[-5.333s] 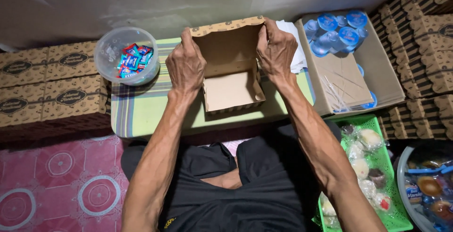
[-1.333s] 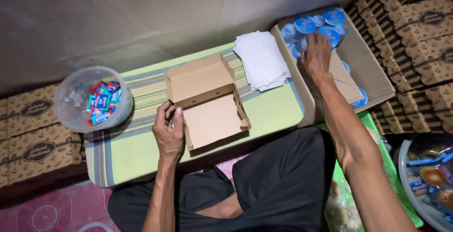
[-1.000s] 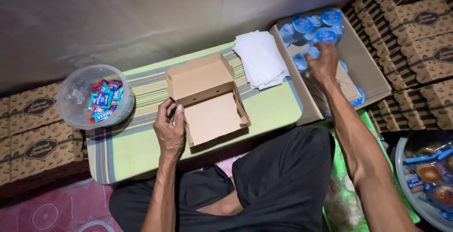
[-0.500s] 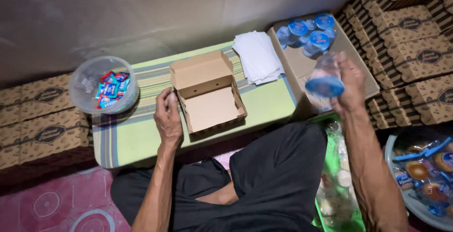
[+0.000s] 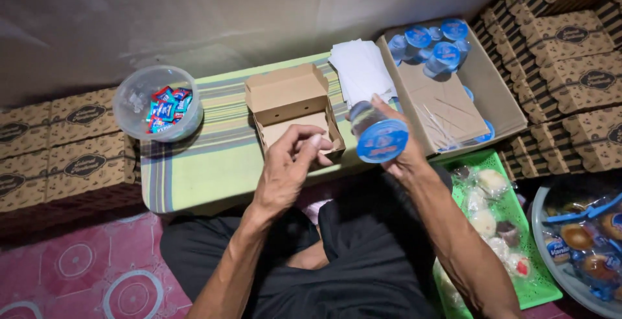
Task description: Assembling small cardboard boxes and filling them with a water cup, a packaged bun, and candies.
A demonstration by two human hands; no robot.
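the right hand [image 5: 405,153] has its grip wrapped around a clear water cup [image 5: 376,132] with a round blue foil lid, holding it tilted so the lid faces the camera, just right of the open brown cardboard box [image 5: 291,108]. the left hand [image 5: 285,173] hangs at the box's near edge with its grip loosely curled, thumb and fingertips close together near the front wall; whether they pinch the card or only touch it cannot be told. the box stands on a low desk [image 5: 207,163] covered with a pale green cloth crossed by darker stripes, its lid flap raised toward the far side. on the left end of the desk sits a round clear plastic tub [image 5: 139,98] with small red and blue wrapped sweets inside. a stack of white paper sheets [image 5: 361,69] lies on the right end, just beside a large shallow carton [image 5: 499,92] that holds more blue-lidded cups in its far corner. a plain grey wall runs behind. stacks of brown printed boxes [image 5: 58,144] with dark oval labels stand to the left and also rise at the far right. a green plastic tray [image 5: 538,273] of wrapped cakes lies by the person's right knee, with a round tray [image 5: 564,267] of packaged pastries just beyond it. the floor at lower left is a red patterned mat [image 5: 78,267].
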